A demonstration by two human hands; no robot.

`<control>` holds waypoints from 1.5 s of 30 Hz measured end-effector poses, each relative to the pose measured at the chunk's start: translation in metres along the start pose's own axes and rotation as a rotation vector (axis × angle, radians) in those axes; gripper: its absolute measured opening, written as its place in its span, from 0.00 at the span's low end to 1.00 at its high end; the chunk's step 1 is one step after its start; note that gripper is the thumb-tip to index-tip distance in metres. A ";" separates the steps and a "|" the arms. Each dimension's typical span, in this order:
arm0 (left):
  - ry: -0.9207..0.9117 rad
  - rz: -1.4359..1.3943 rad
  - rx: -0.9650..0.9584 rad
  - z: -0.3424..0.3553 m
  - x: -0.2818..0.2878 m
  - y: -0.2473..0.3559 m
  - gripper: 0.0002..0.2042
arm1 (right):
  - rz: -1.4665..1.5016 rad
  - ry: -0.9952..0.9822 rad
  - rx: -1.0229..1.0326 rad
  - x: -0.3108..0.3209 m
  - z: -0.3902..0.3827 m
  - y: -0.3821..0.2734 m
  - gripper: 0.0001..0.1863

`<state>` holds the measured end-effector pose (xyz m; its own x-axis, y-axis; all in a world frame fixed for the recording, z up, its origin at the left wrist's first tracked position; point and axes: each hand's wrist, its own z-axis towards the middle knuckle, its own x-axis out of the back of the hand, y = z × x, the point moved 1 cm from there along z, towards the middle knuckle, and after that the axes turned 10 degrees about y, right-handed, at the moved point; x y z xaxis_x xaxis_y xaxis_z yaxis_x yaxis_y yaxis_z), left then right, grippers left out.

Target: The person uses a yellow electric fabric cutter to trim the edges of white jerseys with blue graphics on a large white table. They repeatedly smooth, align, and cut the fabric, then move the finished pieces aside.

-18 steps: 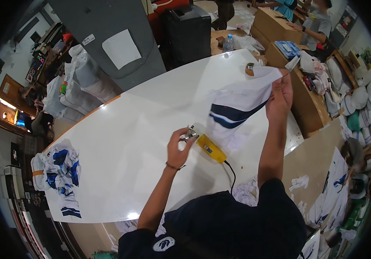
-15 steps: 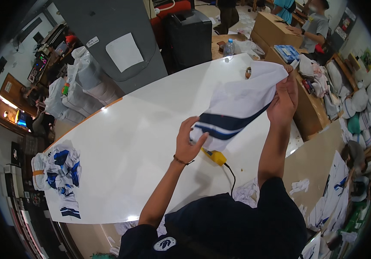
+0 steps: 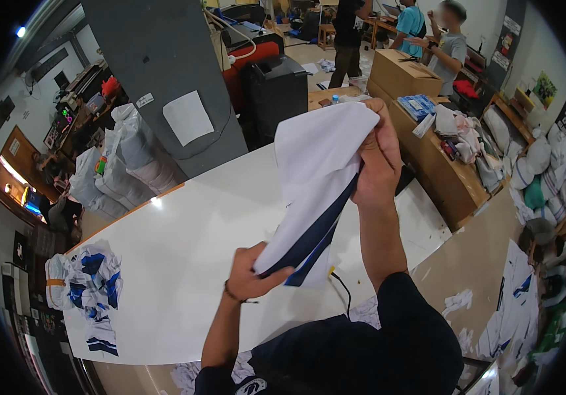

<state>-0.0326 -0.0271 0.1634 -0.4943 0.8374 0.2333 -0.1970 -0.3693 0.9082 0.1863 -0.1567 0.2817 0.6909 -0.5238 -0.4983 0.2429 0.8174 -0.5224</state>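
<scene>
Between my two hands hangs a white fabric piece (image 3: 319, 148) with dark navy and blue stripes along its lower side, held up above the white table. My left hand (image 3: 251, 271) is closed on its lower left corner, thumb lying over the striped part. My right hand (image 3: 378, 155) grips the upper right edge, its fingers wrapped round the bunched cloth. Below the fabric, a black cord (image 3: 343, 289) runs from a bit of a yellow tool (image 3: 331, 270); the rest of that tool is hidden behind the cloth.
At the table's (image 3: 184, 276) left end lies a pile of white and blue fabric pieces (image 3: 100, 283). Bulging plastic-wrapped bundles (image 3: 135, 145) stand beyond a grey pillar (image 3: 164, 59). A cardboard box (image 3: 401, 72) sits back right, with people behind it. Scraps litter the floor (image 3: 441, 263).
The fabric has come up and left, now hanging more steeply and covering most of the yellow tool. My left hand has moved down and left; my right hand has shifted left.
</scene>
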 end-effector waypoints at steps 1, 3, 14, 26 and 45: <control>0.058 0.015 -0.063 -0.009 0.011 -0.002 0.12 | 0.006 0.036 0.015 -0.003 -0.003 -0.003 0.14; 0.034 -0.034 -0.113 -0.022 0.033 0.011 0.13 | 0.016 0.083 0.048 -0.007 -0.003 -0.009 0.16; -0.203 0.446 0.339 -0.106 0.182 0.054 0.15 | 0.169 0.280 -0.178 0.000 -0.003 0.002 0.15; 0.288 0.256 -0.106 -0.083 0.108 0.042 0.34 | -0.228 -0.575 -0.296 -0.106 -0.093 0.033 0.13; 0.664 -0.141 -0.073 -0.063 0.112 0.069 0.19 | -0.827 -0.632 -0.493 -0.108 -0.216 0.034 0.22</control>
<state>-0.1548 0.0160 0.2299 -0.8699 0.4632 -0.1693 -0.3425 -0.3204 0.8832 -0.0272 -0.1241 0.1689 0.6963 -0.5286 0.4856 0.5842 0.0243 -0.8113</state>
